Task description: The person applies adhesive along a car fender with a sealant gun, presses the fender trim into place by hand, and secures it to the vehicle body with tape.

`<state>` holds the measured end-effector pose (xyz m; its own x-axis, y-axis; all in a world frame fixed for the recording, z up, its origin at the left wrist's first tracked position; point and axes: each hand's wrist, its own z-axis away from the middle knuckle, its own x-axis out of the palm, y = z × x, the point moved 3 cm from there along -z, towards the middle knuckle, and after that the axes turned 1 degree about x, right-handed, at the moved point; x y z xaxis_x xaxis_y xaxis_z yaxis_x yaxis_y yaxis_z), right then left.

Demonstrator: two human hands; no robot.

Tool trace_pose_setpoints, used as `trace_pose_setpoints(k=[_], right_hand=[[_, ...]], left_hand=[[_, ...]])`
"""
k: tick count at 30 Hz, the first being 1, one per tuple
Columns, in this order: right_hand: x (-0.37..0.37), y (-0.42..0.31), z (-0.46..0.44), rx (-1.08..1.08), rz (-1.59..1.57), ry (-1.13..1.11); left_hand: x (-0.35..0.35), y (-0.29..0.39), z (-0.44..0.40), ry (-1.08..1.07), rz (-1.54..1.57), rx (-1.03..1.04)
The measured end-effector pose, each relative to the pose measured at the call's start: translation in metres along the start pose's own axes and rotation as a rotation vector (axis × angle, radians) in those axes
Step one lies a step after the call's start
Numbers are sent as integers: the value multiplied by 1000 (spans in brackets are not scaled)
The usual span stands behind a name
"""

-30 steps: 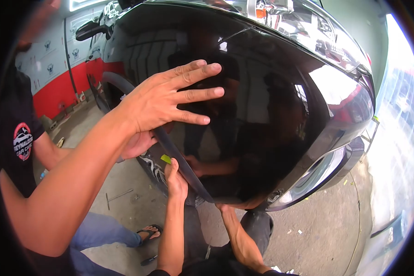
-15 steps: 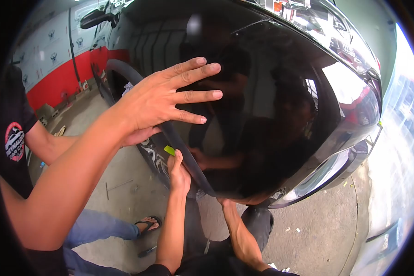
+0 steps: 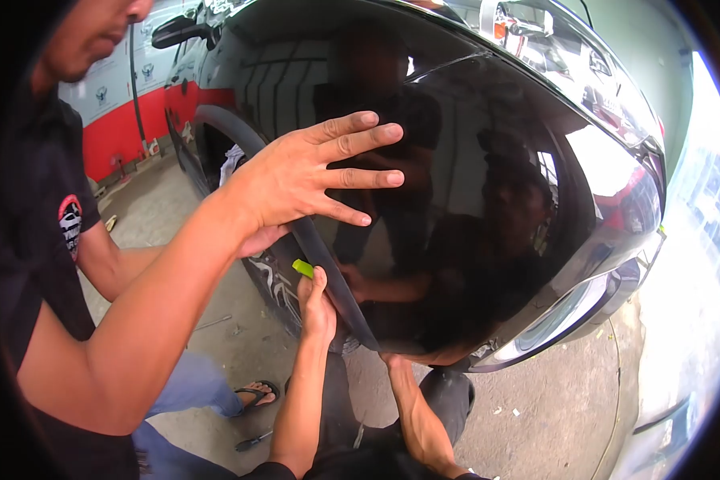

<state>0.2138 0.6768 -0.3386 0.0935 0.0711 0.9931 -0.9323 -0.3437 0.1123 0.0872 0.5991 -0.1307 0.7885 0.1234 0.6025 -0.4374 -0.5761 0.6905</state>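
Pinching green tab (image 3: 302, 268), had left hand (image 3: 318, 316) half-curled by arch trim (image 3: 340, 293), maybe to brace it; couldn't tell right hand's (image 3: 394, 362) grip below.

On the shirt (image 3: 36, 280) at your left, you find a badge (image 3: 70, 218) whose lettering is only partly legible, seemingly "YNAL"; wall emblems (image 3: 102, 96) show no readable text.

Car workshop, black car (image 3: 472, 152), tool (image 3: 254, 442) on concrete floor (image 3: 528, 432), logo-printed wall (image 3: 102, 94)
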Motion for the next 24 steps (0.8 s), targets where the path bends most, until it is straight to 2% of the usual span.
trace_pose_setpoints(k=[24], right_hand=[[-12,-20,18,-54,30,104]], left_hand=[[-7,2,-8,-70,39,-61]])
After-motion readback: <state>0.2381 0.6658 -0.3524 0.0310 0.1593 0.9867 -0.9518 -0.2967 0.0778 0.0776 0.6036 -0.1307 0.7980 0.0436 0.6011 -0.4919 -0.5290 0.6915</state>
